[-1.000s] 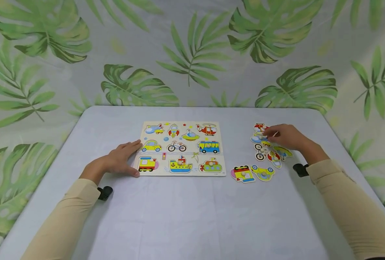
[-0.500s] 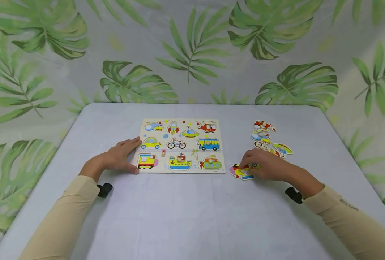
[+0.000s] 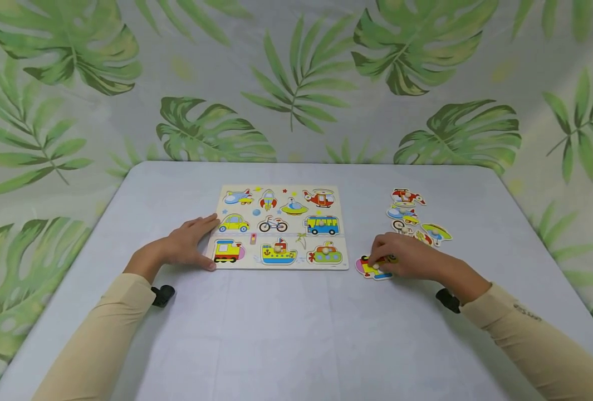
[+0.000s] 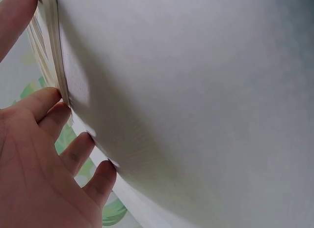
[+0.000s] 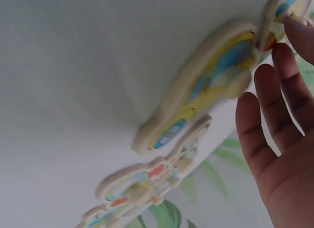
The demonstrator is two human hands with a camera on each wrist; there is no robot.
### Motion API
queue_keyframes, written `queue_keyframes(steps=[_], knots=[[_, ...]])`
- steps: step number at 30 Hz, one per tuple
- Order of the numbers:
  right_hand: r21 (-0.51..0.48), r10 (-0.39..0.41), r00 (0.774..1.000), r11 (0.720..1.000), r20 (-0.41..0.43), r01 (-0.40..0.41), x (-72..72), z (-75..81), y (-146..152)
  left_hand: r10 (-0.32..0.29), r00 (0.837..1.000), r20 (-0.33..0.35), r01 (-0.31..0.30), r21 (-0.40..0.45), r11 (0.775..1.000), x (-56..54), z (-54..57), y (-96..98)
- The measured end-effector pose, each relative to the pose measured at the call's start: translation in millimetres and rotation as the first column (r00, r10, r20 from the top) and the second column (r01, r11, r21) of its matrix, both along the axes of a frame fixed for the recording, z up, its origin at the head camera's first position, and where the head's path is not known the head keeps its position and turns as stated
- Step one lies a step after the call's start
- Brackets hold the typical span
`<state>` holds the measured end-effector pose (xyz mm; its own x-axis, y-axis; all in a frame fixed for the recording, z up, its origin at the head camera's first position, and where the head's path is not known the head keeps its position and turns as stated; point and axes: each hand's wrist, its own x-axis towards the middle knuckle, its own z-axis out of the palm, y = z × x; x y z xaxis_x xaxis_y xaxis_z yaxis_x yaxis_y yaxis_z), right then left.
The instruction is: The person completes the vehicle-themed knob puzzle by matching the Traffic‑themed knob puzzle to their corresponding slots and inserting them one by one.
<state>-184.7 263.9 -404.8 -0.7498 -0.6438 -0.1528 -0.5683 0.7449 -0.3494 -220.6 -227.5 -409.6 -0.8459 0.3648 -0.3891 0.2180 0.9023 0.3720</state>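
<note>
A wooden peg puzzle board (image 3: 252, 258) printed with vehicles lies left of centre. My left hand (image 3: 188, 242) touches its left side, fingers spread along the edge; in the left wrist view the fingertips meet the board's edge (image 4: 59, 66). To the right of the board, my right hand (image 3: 411, 257) pinches the train puzzle piece (image 3: 364, 268) at its knob, the piece lying on the table. Under that hand is the yellow car piece (image 5: 208, 88), mostly hidden from the head view but seen with its knob in the right wrist view.
Loose pieces lie beyond the right hand: a helicopter (image 3: 409, 196), a plane (image 3: 401, 213), a bicycle (image 3: 398, 226), a flying saucer (image 3: 437, 231) and a partly covered rocket (image 3: 423, 238). Bus (image 3: 321, 225), boat (image 3: 278, 253) and submarine (image 3: 324, 254) pieces with knobs sit in the board.
My right hand has come from the plane piece down and left to the train piece, where its fingers now pinch the knob. The left hand stays at the board's edge.
</note>
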Motion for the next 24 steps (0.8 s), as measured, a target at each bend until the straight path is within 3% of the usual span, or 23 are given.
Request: queue_keyframes(steps=[8,15,24], knots=[[-0.043,-0.041,0.998,0.998,-0.045,0.039,-0.8,9.0,-8.7,-0.007,1.000,-0.013,0.007,-0.001,1.000,0.5,0.7,-2.7],[-0.036,-0.107,0.993,0.994,-0.052,0.106,1.6,4.1,-22.5,-0.004,1.000,-0.001,0.004,0.009,1.000,1.1,0.8,-1.4],[-0.010,-0.100,0.994,0.995,-0.036,0.100,5.1,-1.0,-27.5,-0.002,1.000,-0.012,0.003,0.003,1.000,1.8,-0.6,-1.3]])
